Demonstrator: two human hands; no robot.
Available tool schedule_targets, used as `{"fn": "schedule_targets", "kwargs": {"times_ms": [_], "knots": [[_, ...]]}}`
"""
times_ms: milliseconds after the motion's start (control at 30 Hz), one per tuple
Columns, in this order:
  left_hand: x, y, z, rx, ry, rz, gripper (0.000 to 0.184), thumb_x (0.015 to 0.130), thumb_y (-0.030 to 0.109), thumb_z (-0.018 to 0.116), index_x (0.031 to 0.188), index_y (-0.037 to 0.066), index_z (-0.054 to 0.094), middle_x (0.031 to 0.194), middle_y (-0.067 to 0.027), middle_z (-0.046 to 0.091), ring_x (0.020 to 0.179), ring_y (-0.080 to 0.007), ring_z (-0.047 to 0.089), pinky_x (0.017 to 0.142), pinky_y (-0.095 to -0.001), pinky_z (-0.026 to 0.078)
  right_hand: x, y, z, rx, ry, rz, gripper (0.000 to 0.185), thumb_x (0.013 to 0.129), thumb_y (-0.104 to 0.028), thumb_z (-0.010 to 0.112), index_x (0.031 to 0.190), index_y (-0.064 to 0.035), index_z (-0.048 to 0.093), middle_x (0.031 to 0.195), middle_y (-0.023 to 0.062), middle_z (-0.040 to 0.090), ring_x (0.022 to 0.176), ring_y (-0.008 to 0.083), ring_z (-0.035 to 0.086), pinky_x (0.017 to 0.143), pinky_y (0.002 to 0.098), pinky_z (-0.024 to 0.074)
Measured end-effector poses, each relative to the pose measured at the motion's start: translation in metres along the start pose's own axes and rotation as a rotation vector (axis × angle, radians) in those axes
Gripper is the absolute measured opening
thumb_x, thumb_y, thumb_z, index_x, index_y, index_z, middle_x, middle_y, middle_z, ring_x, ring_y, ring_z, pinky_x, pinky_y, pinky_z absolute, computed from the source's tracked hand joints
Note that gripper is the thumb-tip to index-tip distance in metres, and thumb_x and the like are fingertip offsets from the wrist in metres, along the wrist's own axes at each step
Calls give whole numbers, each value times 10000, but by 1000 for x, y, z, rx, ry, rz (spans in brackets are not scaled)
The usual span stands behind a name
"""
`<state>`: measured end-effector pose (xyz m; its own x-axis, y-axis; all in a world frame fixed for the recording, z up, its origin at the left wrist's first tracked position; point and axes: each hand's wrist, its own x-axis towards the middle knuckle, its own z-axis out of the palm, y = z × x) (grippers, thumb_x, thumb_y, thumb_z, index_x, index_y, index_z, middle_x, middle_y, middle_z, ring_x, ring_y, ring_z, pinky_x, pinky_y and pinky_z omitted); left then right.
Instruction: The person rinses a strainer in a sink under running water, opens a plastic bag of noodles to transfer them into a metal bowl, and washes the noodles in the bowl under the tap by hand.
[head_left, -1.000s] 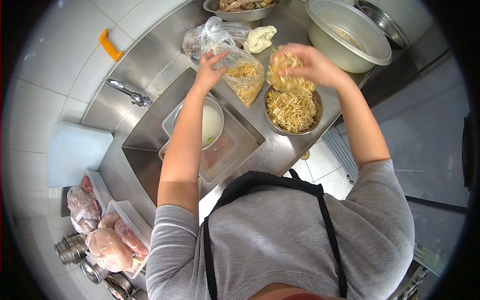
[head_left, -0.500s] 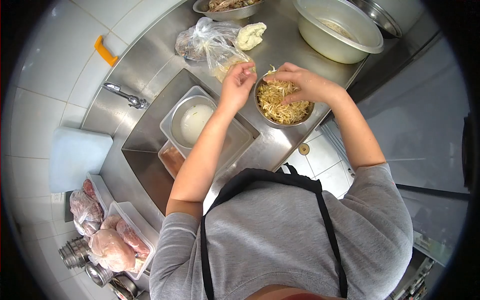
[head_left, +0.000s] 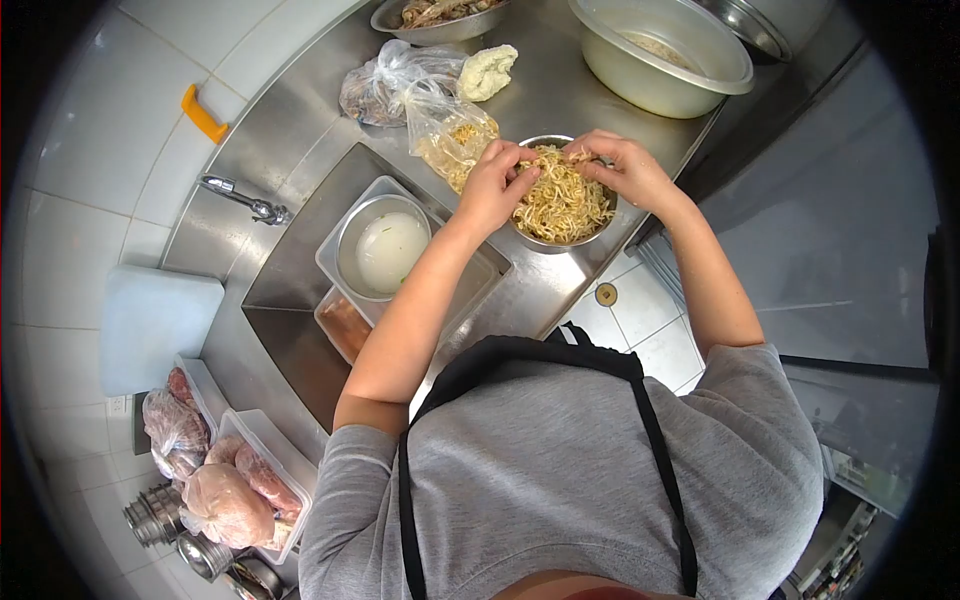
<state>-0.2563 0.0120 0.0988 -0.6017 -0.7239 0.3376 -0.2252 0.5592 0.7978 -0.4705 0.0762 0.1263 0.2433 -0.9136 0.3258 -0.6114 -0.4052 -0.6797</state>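
Note:
A round metal bowl (head_left: pixel 560 243) heaped with bean sprouts (head_left: pixel 565 200) stands on the steel counter. My left hand (head_left: pixel 497 184) is at the bowl's left rim, thumb and fingers closed together at the sprouts. From the right, my right hand (head_left: pixel 630 172) reaches over the far rim, its bent fingertips pinching a few sprouts. Just left of the bowl lies a clear plastic bag (head_left: pixel 455 140) with yellowish bits in it. The tips of both hands are partly lost among the sprouts.
A large pale basin (head_left: pixel 660 90) stands behind the bowl, near a tied bag (head_left: pixel 375 90) and a pale lump (head_left: pixel 487 72). Left is the sink (head_left: pixel 285 290), holding a container of cloudy liquid (head_left: pixel 390 250), under a tap (head_left: pixel 245 200). Bagged meat (head_left: pixel 228 503) sits lower left.
My right hand has drawn back from over the sprouts to the right rim, its fingers now pinched. My left hand has come down and right, to the bowl's edge.

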Motion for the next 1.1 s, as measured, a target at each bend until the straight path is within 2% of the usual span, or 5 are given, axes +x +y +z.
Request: {"fn": "schedule_targets", "kwargs": {"times_ms": [200, 533, 733, 900, 1100], "knots": [[13, -11, -5, 235, -89, 0, 184, 808, 82, 547, 965, 13, 614, 928, -149, 579, 834, -295, 575, 738, -354, 457, 1, 17, 14, -108, 11, 68, 207, 785, -64, 574, 991, -49, 590, 956, 111, 587, 887, 286, 574, 767, 348, 456], [33, 0, -16, 411, -401, -32, 238, 816, 70, 485, 1032, 12, 567, 913, -162, 606, 891, -297, 582, 784, -362, 448, 9, -6, -12, -192, -183, 85, 223, 760, -45, 563, 982, -32, 571, 931, 131, 565, 877, 304, 555, 767, 379, 448], [4, 8, -11, 109, -234, -165, 374, 820, 92, 553, 1180, 27, 477, 1071, -95, 540, 877, -181, 571, 762, -302, 460, 9, -18, -4, -126, -106, 36, 343, 733, -1, 591, 1068, -47, 540, 947, 117, 536, 861, 284, 557, 766, 357, 454], [-16, 16, 7, 306, 27, 176, 479, 722, 180, 707, 1128, 39, 496, 1014, -114, 502, 920, -264, 551, 753, -339, 465, 8, -16, 3, -24, -138, 137, 389, 782, -42, 603, 1159, -69, 510, 970, 82, 525, 837, 190, 555, 741, 317, 458], [-18, 12, 9, 309, 89, 223, 167, 763, 74, 640, 907, 5, 591, 952, -113, 563, 846, -265, 584, 714, -321, 477, 6, -11, 2, -35, -79, 183, 411, 789, -87, 623, 1182, -85, 501, 1048, 84, 514, 837, 194, 546, 737, 303, 459]]}}
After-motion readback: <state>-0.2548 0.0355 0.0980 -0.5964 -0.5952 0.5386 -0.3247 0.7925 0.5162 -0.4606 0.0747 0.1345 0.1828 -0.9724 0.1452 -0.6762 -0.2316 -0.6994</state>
